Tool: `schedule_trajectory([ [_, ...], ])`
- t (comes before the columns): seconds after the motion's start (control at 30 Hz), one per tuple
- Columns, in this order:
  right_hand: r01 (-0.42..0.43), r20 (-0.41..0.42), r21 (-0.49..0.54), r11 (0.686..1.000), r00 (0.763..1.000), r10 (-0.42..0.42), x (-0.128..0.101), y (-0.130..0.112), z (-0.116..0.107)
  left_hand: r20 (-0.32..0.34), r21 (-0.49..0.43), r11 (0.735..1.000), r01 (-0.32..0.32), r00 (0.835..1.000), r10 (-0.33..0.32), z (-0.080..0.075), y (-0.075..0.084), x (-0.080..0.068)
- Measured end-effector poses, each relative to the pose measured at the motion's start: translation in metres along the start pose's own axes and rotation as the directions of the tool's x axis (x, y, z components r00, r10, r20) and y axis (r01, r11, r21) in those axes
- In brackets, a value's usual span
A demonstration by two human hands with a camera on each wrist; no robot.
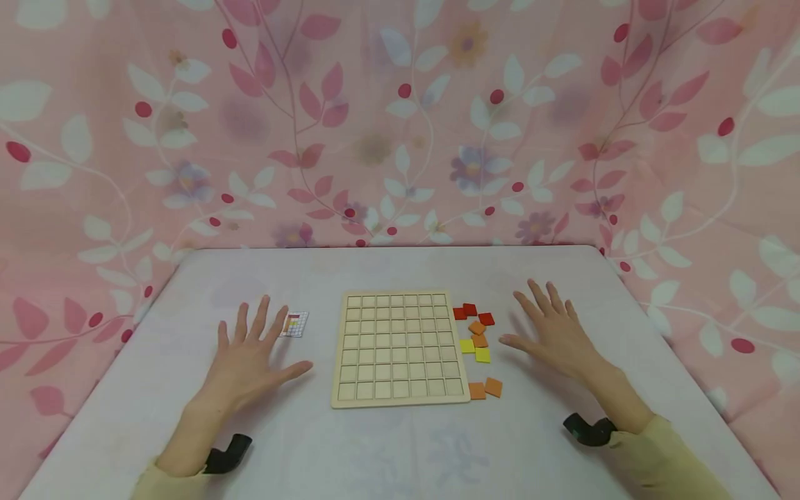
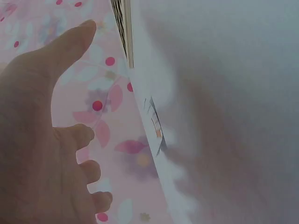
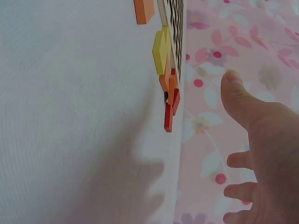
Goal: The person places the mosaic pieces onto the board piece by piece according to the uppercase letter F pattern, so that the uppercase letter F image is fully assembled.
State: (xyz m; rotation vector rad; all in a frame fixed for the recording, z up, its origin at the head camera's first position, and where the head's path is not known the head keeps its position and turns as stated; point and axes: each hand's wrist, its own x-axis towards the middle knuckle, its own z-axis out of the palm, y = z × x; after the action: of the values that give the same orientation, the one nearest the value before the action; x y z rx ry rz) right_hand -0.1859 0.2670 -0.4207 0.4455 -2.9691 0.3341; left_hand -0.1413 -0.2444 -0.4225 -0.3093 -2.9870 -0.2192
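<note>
Both hands hover over the white table with fingers spread, holding nothing. My left hand (image 1: 244,368) is left of a wooden grid board (image 1: 400,404), its index fingertip overlapping a small printed pattern card (image 1: 296,323) in the head view. My right hand (image 1: 558,338) is to the right of the board, its thumb pointing toward the loose square tiles. Along the board's right edge lie red tiles (image 1: 486,319), orange tiles (image 1: 493,387) and yellow tiles (image 1: 482,355). The board's square cells hold no tiles. In the right wrist view a yellow tile (image 3: 160,51) shows its thickness.
A white cloth (image 1: 400,451) covers the table. Behind it and at both sides hangs a pink curtain (image 1: 375,139) with leaves and flowers. Black wrist devices (image 1: 228,455) sit at both cuffs, below the hands.
</note>
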Motion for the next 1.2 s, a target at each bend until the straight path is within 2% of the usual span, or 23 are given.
schedule_trajectory([
  [0.13,0.018,0.016,0.055,0.998,1.0,-0.019,0.007,-0.005,0.005,0.054,-0.06,0.997,-0.037,0.998,0.041,0.004,0.013,0.003],
  [0.3,0.027,0.033,0.128,0.991,0.999,-0.031,0.015,-0.01,0.01,0.083,-0.129,0.988,-0.089,0.991,0.101,0.009,0.03,0.006],
  [0.5,0.04,0.024,0.195,0.98,0.999,-0.046,0.026,-0.012,0.018,0.174,-0.241,0.969,-0.062,0.979,0.106,0.017,0.043,0.009],
  [0.6,0.036,0.03,0.244,0.969,0.999,-0.044,0.032,-0.01,0.022,0.216,-0.308,0.95,-0.056,0.968,0.127,0.019,0.047,0.01],
  [0.83,-0.021,0.06,0.378,0.925,0.998,-0.001,0.036,-0.006,0.027,0.269,-0.438,0.897,-0.052,0.945,0.186,0.019,0.05,0.013],
  [1.0,-0.023,0.037,0.398,0.917,0.999,0.008,0.037,0.0,0.034,0.285,-0.462,0.885,-0.052,0.937,0.203,0.021,0.05,0.013],
  [1.2,0.004,0.004,0.405,0.914,1.0,-0.006,0.037,0.003,0.041,0.293,-0.462,0.884,-0.063,0.931,0.219,0.021,0.05,0.013],
])
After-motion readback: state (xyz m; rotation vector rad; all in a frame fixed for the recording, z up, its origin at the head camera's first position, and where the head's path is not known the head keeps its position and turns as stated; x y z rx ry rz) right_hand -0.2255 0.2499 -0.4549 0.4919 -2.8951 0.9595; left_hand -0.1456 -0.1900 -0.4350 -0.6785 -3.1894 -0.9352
